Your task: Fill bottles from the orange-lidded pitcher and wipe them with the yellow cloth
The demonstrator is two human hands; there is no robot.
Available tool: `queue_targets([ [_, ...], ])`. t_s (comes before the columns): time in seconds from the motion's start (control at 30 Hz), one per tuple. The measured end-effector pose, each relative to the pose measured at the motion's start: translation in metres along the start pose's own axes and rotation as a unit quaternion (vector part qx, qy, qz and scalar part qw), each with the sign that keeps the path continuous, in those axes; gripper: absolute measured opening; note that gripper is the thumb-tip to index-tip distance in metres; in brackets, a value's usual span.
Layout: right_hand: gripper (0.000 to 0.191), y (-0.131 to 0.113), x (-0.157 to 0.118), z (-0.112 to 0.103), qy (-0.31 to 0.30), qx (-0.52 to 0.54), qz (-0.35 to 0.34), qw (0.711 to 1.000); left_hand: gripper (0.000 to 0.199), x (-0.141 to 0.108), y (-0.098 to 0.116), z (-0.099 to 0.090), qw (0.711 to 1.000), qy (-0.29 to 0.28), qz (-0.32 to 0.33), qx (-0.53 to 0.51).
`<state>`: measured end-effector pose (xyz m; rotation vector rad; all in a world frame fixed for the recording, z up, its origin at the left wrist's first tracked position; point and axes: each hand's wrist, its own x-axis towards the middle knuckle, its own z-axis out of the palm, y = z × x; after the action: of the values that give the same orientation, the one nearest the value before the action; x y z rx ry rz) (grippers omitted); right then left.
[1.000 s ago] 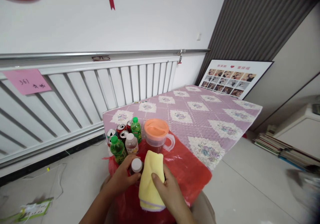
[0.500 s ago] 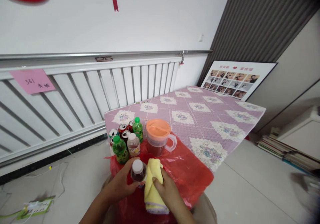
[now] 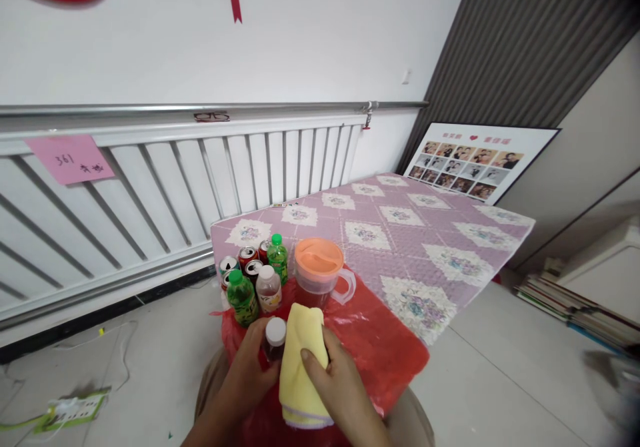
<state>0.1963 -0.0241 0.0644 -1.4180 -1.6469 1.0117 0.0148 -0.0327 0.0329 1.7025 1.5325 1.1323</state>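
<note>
My left hand (image 3: 254,360) is wrapped round a clear plastic bottle (image 3: 274,347) with a white cap, held upright over the red plastic sheet (image 3: 380,354). In my right hand (image 3: 336,375) is a folded yellow cloth (image 3: 301,367), gripped with the thumb on top. The cloth overlaps the bottle's right side; whether they press together I cannot tell. Just beyond stands a clear pitcher (image 3: 315,280) with an orange lid. Left of it are two green-capped bottles (image 3: 242,299), a white-capped bottle (image 3: 269,290) and several drink cans (image 3: 249,256).
A purple-and-white patterned cloth (image 3: 400,234) covers the table. Behind it runs a white radiator (image 3: 240,167) with a pink note (image 3: 70,159). A photo board (image 3: 475,160) leans at the far right corner. On the left floor lies a power strip (image 3: 75,408) with cables.
The yellow cloth has moved left and slightly up against or in front of the bottle, covering more of it. My left hand keeps its hold. The view has shifted slightly.
</note>
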Motion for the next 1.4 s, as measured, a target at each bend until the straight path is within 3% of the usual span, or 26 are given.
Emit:
queue_targets([
  [0.17, 0.041, 0.004, -0.003, 0.001, 0.003, -0.003, -0.004, 1.000, 0.060, -0.002, -0.006, 0.008, 0.999, 0.027, -0.003, 0.024],
  [0.37, 0.041, 0.006, -0.002, 0.000, -0.011, 0.018, 0.005, 1.000, 0.063, 0.002, -0.006, -0.003, 0.998, -0.061, 0.021, -0.005],
  [0.5, 0.040, 0.007, -0.002, 0.001, -0.012, 0.017, 0.001, 1.000, 0.065, 0.001, -0.005, -0.009, 0.996, -0.086, -0.017, -0.013],
  [0.63, 0.040, 0.005, -0.004, 0.001, -0.010, 0.004, -0.002, 1.000, 0.060, -0.002, -0.002, -0.005, 0.997, -0.064, -0.042, -0.029],
  [0.8, 0.039, 0.002, -0.008, 0.002, -0.015, 0.003, 0.001, 1.000, 0.056, -0.006, 0.003, 0.007, 0.997, 0.003, -0.072, -0.036],
  [0.93, 0.037, 0.003, -0.009, 0.002, -0.014, 0.016, 0.005, 1.000, 0.062, -0.006, -0.005, 0.011, 0.997, 0.018, -0.068, -0.028],
  [1.07, 0.038, 0.006, -0.008, 0.003, -0.009, 0.024, 0.005, 1.000, 0.081, 0.003, -0.022, 0.001, 0.999, -0.044, -0.015, -0.028],
  [1.2, 0.040, 0.011, -0.007, 0.004, -0.010, 0.034, 0.009, 0.999, 0.081, 0.011, -0.029, -0.011, 0.990, -0.130, -0.011, -0.051],
  [1.4, 0.042, 0.017, -0.017, 0.010, -0.009, 0.059, 0.015, 0.998, 0.073, 0.008, -0.018, -0.007, 0.992, -0.105, -0.071, -0.015],
])
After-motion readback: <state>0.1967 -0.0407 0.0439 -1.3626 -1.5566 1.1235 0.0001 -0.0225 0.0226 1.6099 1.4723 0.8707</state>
